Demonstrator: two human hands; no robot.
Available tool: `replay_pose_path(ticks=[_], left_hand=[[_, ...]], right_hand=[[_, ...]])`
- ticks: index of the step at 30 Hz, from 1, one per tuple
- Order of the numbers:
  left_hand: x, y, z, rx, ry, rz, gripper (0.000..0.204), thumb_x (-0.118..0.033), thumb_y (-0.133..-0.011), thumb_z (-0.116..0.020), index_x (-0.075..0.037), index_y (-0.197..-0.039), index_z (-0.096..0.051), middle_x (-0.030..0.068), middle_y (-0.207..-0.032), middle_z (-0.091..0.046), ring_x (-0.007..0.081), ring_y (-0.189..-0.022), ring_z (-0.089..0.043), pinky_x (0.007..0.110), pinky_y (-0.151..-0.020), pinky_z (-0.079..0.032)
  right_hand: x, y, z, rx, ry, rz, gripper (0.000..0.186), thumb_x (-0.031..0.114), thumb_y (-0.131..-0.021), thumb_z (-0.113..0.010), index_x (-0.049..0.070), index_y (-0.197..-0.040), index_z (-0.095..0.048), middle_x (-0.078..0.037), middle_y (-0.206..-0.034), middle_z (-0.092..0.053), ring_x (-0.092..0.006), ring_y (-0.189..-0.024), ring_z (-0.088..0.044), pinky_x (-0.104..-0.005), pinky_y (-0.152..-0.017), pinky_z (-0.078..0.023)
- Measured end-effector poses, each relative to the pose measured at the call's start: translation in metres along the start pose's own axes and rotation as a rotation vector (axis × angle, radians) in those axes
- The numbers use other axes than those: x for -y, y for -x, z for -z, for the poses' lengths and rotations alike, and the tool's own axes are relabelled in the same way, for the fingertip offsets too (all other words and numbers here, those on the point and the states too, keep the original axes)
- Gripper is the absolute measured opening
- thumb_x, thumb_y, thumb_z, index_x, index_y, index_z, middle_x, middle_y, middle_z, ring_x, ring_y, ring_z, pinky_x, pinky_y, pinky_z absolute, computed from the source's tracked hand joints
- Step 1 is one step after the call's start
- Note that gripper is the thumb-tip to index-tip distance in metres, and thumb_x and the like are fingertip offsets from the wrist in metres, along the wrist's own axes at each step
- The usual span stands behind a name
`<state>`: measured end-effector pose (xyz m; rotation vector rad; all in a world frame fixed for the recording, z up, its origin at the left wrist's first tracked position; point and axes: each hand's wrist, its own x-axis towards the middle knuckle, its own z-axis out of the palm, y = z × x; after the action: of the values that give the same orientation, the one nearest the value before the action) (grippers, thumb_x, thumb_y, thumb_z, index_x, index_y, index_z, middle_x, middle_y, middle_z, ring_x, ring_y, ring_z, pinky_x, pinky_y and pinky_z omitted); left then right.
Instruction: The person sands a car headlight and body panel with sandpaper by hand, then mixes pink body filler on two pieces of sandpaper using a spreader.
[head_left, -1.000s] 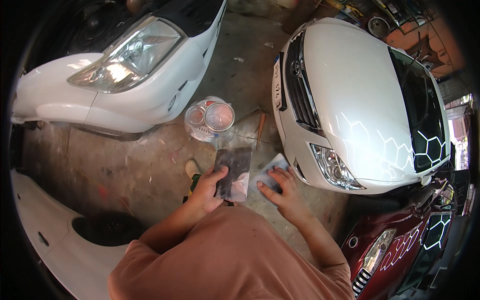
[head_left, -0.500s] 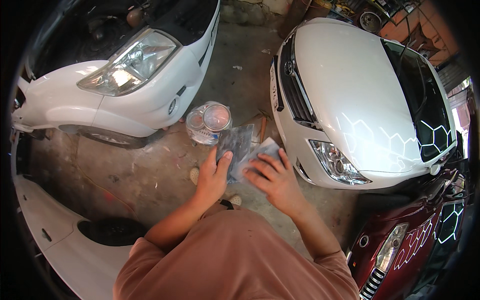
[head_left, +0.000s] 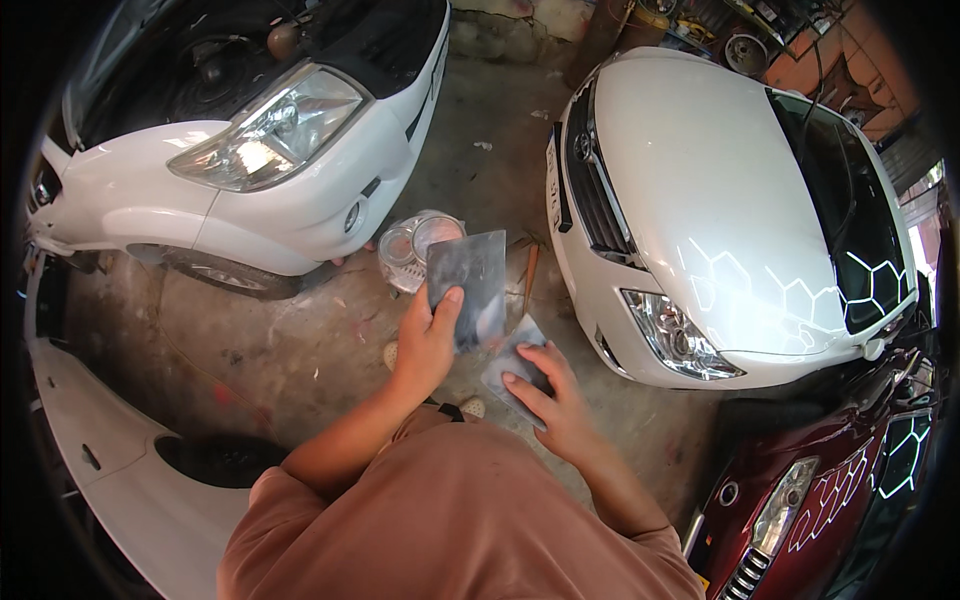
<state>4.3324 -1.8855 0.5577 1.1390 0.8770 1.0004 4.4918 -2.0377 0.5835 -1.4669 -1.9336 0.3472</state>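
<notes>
My left hand (head_left: pixel 428 338) is closed round the lower left edge of a flat, dark grey rectangular sheet (head_left: pixel 472 268), thumb on top. Pale smears mark its face. Lower and to the right, my right hand (head_left: pixel 558 398) grips a smaller flat grey piece (head_left: pixel 505 372) with a lighter edge, fingers spread over it. The two pieces are apart, with a small gap between them. What exactly each piece is made of cannot be told. Just beyond the sheet, a clear-walled round container (head_left: pixel 405 262) stands low, partly covered by it.
A white car (head_left: pixel 280 225) with its engine bay exposed stands at the far left, another white car (head_left: pixel 690 190) at the right. A dark red car (head_left: pixel 790 500) is at the lower right, a pale car body (head_left: pixel 110 440) at the lower left. A brown stick (head_left: pixel 530 268) lies on the concrete floor (head_left: pixel 300 350).
My right hand has drawn its grey piece down, off the dark sheet it overlapped before. My left hand still holds the sheet, now slightly higher and fully visible.
</notes>
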Motion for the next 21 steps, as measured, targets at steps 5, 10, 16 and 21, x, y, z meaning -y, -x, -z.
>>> replay_pose_path(ticks=[5,10,16,21], left_hand=[[0.000,0.016,-0.014,-0.027,0.541,0.332,0.029,-0.015,-0.105,-0.054,-0.002,-0.131,-0.053,0.0094,-0.121,-0.064,0.0186,-0.108,-0.063,0.036,-0.092,-0.053],[0.011,0.025,-0.010,-0.061,0.498,0.347,0.028,-0.012,-0.104,-0.056,-0.003,-0.130,-0.053,0.0092,-0.123,-0.064,0.0193,-0.108,-0.065,0.037,-0.092,-0.055],[-0.016,0.024,-0.009,0.065,0.564,0.578,0.028,-0.016,-0.098,-0.064,-0.007,-0.125,-0.058,0.0070,-0.119,-0.067,0.0182,-0.104,-0.066,0.036,-0.089,-0.056],[0.016,0.025,-0.010,0.127,0.552,0.551,0.029,-0.019,-0.097,-0.065,-0.008,-0.123,-0.060,0.0068,-0.116,-0.068,0.0187,-0.102,-0.067,0.036,-0.088,-0.056]], right_hand=[[0.013,-0.014,0.002,-0.100,-0.126,0.016,0.056,0.001,-0.082,-0.075,0.021,-0.134,-0.066,-0.020,-0.137,-0.052,-0.0400,-0.131,-0.050,-0.0569,-0.110,-0.040],[-0.049,0.022,-0.027,-0.086,0.030,-0.094,0.073,-0.018,-0.068,-0.068,0.016,-0.132,-0.065,-0.018,-0.143,-0.048,-0.0401,-0.131,-0.051,-0.0484,-0.107,-0.043],[-0.062,0.037,-0.035,-0.447,-0.832,-0.759,0.055,-0.010,-0.085,-0.057,0.005,-0.138,-0.056,-0.015,-0.132,-0.060,-0.0314,-0.123,-0.058,-0.0454,-0.103,-0.047],[-0.044,-0.022,-0.014,-0.753,-1.615,-0.601,0.060,-0.010,-0.080,-0.054,0.001,-0.138,-0.051,-0.013,-0.130,-0.062,-0.0318,-0.123,-0.059,-0.0497,-0.106,-0.045]])
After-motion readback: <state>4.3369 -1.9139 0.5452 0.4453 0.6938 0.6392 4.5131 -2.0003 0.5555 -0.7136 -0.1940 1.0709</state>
